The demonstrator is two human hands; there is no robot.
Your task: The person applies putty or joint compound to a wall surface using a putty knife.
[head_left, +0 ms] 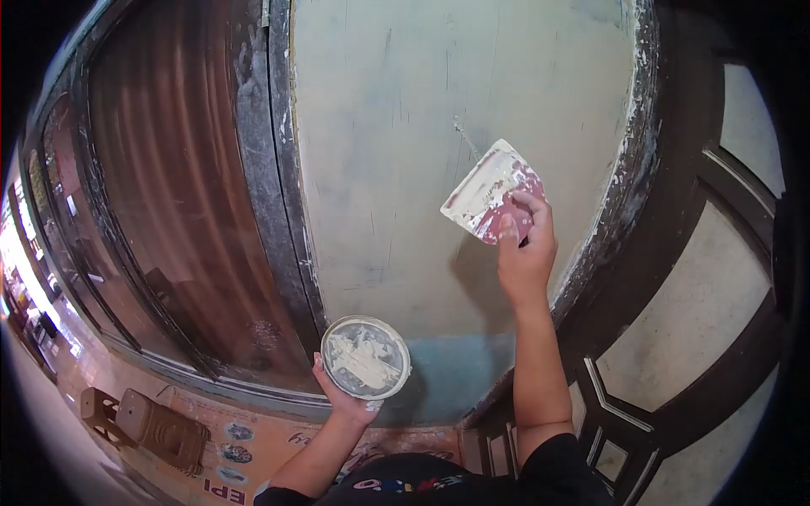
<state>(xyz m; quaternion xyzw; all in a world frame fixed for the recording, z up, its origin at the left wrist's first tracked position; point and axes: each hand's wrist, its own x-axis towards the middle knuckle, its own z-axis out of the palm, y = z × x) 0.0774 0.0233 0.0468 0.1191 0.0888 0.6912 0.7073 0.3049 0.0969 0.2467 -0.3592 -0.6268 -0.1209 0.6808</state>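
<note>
In my right hand (527, 232) is a pink putty scraper (498, 190), its wide edge coated with pale putty. The hand is closed on it, thumb on the near face, and the blade is in front of the pale wall (380, 169). Lower down, my left hand (344, 401) grips a round shallow container (369, 391) from below and the side. Smears of cream putty (363, 356) lie inside it. Just past the scraper's upper edge, a thin streak of putty (466, 139) marks the wall.
A dark, paint-spattered frame (274, 169) borders the wall on the left, beside glass with a brown curtain (169, 185) behind it. At right stands a dark panelled door (675, 278). Brown plastic stools (160, 430) and a printed sheet (240, 447) are on the floor, lower left.
</note>
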